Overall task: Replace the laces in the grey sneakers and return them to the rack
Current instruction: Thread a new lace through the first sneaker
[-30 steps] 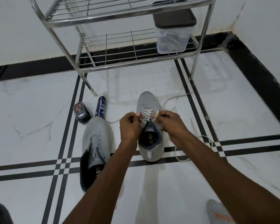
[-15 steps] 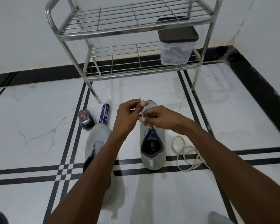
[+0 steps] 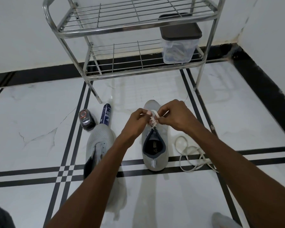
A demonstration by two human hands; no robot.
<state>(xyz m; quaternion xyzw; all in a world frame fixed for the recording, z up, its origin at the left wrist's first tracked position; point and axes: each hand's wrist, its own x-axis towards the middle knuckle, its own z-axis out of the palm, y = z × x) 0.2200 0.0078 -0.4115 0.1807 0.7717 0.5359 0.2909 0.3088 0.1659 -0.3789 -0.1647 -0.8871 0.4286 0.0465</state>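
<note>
- Both hands have been lowered again onto the laced sneaker [image 3: 155,145] since half a second ago, when they were held raised above its toe — the lace is now being worked just over the top eyelets.
- By the left hand [image 3: 136,120] one strand of the white lace [image 3: 155,114] is pinched; by the right hand [image 3: 174,116] the other strand is pinched, the two hands almost touching.
- The sneaker stands upright on the floor in front of the rack [image 3: 132,28], toe toward it; the second sneaker [image 3: 99,142] lies just to its left, its eyelets seemingly not yet laced (partly hidden by the left forearm).
- For a good knot, both ends should be drawn evenly and the crossing kept flat against the tongue.
- A loose lace [image 3: 192,155] is coiled on the tiles to the right — it could be snagged by the right forearm.
- A dark blue can [image 3: 106,114] and a small black tin [image 3: 86,119] lie near the rack's front leg.
- A lidded clear box [image 3: 179,45] occupies the right end of the lower shelf, so space is left only beside it.
</note>
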